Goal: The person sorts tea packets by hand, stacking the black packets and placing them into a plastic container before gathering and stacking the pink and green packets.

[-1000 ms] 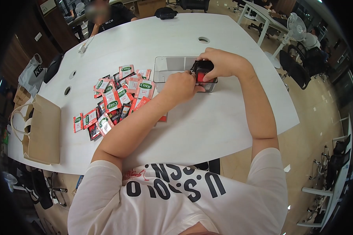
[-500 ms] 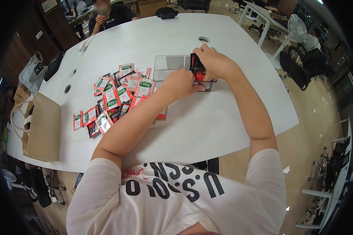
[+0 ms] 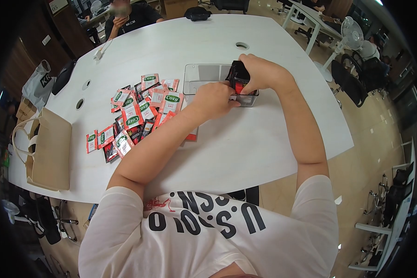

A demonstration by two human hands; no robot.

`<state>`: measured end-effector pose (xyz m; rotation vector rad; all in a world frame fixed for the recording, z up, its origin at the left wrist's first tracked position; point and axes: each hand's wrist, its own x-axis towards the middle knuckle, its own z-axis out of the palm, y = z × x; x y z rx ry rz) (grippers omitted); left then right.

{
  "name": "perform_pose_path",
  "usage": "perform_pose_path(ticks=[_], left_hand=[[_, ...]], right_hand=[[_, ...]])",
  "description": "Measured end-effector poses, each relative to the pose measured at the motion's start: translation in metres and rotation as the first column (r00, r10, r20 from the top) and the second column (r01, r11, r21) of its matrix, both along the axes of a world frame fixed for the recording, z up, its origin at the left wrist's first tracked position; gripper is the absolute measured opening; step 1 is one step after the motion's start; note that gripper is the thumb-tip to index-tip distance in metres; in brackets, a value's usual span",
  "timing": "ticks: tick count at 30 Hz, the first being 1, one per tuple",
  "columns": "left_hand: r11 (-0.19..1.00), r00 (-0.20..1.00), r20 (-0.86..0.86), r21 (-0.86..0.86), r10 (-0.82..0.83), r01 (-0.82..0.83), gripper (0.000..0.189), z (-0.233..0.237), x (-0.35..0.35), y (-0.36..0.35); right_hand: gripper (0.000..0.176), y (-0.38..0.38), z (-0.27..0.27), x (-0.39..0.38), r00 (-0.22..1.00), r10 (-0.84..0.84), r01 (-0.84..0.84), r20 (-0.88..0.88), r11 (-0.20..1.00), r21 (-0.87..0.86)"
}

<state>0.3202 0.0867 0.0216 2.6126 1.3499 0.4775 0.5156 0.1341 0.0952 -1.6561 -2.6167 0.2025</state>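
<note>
A clear plastic container (image 3: 204, 72) with compartments stands on the white table (image 3: 282, 139). My right hand (image 3: 260, 74) grips black and red packets (image 3: 238, 76) at the container's right end, thumb on their near side. At the container's near side is my left hand (image 3: 215, 99), its fingers bent and reaching in beside the packets; whether it holds anything is hidden. To the left lies a loose pile of red-and-white and black packets (image 3: 133, 116), partly covered by my left forearm.
A beige handbag (image 3: 51, 150) stands at the table's left edge. A black pouch (image 3: 198, 14) lies at the far edge, near a seated person (image 3: 132, 21). A white cable (image 3: 98, 54) and round table holes (image 3: 242, 46) are beyond the pile.
My right hand has shifted slightly right with the black packets, which now tilt and show more of their dark faces. My left hand has barely moved.
</note>
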Motion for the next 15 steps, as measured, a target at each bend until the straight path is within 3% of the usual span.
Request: perform_pose_path(ticks=[5,8,11,15], left_hand=[[0.997,1.000,-0.016,-0.067,0.025,-0.026,0.038,0.005,0.001,0.002],[0.977,0.980,-0.151,-0.145,0.133,-0.155,0.061,0.014,0.004,0.004],[0.968,0.971,-0.039,-0.083,0.236,-0.238,0.093,0.009,0.003,0.008],[0.971,0.989,-0.084,-0.197,0.123,-0.138,0.115,0.020,0.003,0.017]], right_hand=[[0.080,0.000,-0.005,-0.006,0.996,-0.053,0.050,0.076,0.998,0.042],[0.079,-0.006,-0.007,-0.010,0.996,-0.031,0.021,0.089,0.994,0.107],[0.080,-0.007,-0.010,-0.008,0.994,0.026,-0.047,0.110,0.980,0.196],[0.083,-0.004,-0.010,-0.007,0.989,0.054,-0.078,0.137,0.982,0.174]])
